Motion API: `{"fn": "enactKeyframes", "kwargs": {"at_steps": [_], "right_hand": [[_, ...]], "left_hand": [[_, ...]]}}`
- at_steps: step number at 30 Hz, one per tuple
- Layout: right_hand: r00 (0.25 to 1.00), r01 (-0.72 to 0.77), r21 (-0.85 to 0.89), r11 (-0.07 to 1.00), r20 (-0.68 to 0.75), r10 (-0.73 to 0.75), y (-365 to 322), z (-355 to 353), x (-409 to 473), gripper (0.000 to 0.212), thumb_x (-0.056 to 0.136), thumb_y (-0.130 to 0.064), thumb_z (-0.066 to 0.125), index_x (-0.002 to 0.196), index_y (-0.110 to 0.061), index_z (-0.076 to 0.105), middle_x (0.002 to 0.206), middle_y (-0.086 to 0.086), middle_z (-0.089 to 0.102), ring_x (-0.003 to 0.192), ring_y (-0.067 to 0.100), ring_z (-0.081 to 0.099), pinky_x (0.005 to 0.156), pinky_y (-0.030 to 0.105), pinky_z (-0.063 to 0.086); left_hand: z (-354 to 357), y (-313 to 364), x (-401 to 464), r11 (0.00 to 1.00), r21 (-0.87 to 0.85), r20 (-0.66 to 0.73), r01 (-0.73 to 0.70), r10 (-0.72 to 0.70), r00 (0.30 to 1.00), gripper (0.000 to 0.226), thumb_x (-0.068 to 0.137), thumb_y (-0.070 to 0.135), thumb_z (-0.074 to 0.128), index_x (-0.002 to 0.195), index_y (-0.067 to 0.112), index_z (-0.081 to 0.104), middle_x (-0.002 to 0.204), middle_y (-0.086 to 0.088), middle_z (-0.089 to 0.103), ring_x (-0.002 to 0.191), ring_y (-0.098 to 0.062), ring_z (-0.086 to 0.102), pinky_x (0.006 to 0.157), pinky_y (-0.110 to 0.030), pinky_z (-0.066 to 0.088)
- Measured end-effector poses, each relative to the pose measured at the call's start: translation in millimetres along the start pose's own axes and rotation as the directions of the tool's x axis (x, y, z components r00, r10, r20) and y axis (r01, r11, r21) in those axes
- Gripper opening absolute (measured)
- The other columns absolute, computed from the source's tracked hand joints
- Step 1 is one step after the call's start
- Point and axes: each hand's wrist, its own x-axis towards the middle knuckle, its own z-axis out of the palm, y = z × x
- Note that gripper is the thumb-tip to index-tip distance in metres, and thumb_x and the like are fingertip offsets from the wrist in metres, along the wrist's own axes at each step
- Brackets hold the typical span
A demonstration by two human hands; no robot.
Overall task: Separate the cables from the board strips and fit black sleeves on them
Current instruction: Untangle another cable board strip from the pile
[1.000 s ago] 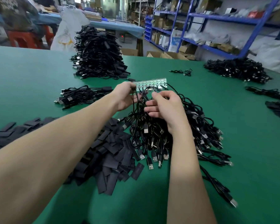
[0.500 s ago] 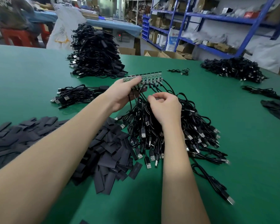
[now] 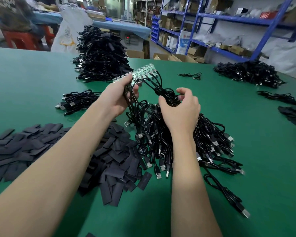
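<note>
My left hand [image 3: 119, 98] grips a green board strip [image 3: 140, 74] by its near left end and holds it raised above the table. Black USB cables hang from the strip into a tangled cable pile [image 3: 161, 134] below. My right hand [image 3: 179, 110] hovers over that pile with curled fingers spread apart, touching the hanging cables [image 3: 162, 92] near its fingertips. A heap of flat black sleeves [image 3: 113, 159] lies on the green table [image 3: 32, 79] under my left forearm.
A tall stack of cables [image 3: 101, 53] stands at the back left, and a small bundle [image 3: 77, 101] lies left of my hand. More cable piles [image 3: 248, 72] sit at the right. A loose cable [image 3: 229, 197] trails near right. Blue shelving [image 3: 229, 23] lines the back.
My left hand has lifted the strip higher and tilted it. My right hand has let go of the cables near the strip and opened, dropping back toward the pile.
</note>
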Motion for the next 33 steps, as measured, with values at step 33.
{"fn": "enactKeyframes", "kwargs": {"at_steps": [33], "right_hand": [[0.939, 0.176, -0.174, 0.969, 0.326, -0.112, -3.2, 6.3, -6.5, 0.048, 0.086, -0.04, 0.07, 0.13, -0.039, 0.052, 0.139, -0.004, 0.05, 0.139, 0.021, 0.035, 0.117, 0.05, 0.03]], "left_hand": [[-58.9, 38.1, -52.7, 0.229, 0.792, 0.482, -0.566, 0.333, 0.81, 0.032, 0.1, 0.038, 0.062, 0.069, 0.03, 0.063, 0.059, 0.012, 0.04, 0.058, -0.013, 0.032, 0.053, -0.023, 0.026]]}}
